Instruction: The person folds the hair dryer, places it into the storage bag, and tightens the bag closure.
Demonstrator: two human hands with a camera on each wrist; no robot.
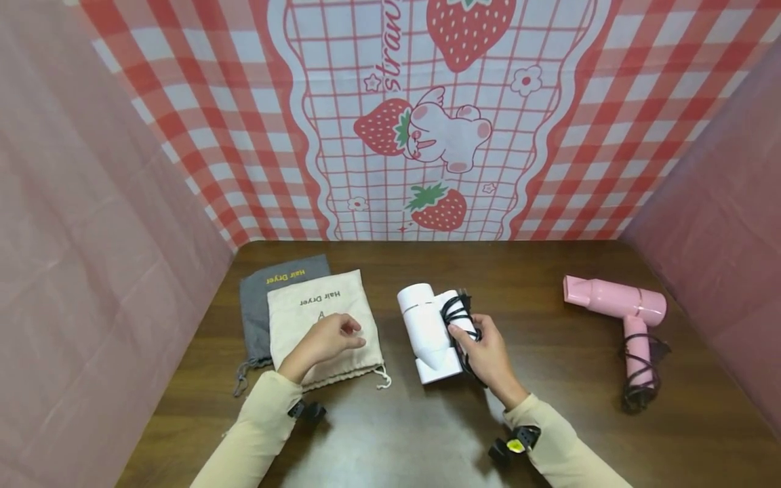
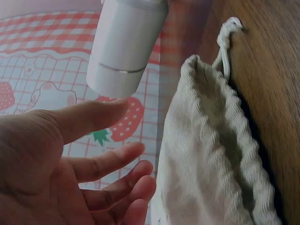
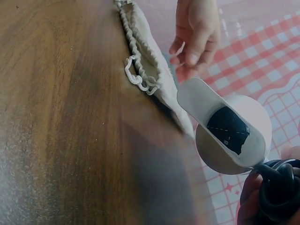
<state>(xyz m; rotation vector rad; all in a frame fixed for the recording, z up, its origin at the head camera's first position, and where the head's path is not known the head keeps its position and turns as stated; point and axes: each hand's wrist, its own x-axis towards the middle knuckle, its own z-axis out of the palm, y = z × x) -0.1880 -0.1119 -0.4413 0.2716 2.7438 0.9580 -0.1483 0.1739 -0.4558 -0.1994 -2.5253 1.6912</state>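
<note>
My right hand (image 1: pixel 491 356) grips a white hair dryer (image 1: pixel 425 329) by its folded handle, which has a black cord (image 1: pixel 454 312) wound round it. In the right wrist view the dryer's white nozzle (image 3: pixel 199 98) points toward the camera, held off the table. My left hand (image 1: pixel 326 342) hovers over a cream drawstring bag (image 1: pixel 350 291), fingers loosely bent and holding nothing. The left wrist view shows the bag's gathered mouth (image 2: pixel 220 126) slightly parted, below and beside the fingers. The dryer's barrel (image 2: pixel 124 47) appears there beyond the thumb, apart from it.
Partly under the cream bag lies a grey drawstring bag (image 1: pixel 253 315). A pink hair dryer (image 1: pixel 616 298) with its dark cord (image 1: pixel 641 393) wrapped round the handle rests at the right of the wooden table (image 1: pixel 390 434). Patterned cloth (image 1: pixel 342 169) hangs behind, and pink cloth (image 1: pixel 726 203) at both sides.
</note>
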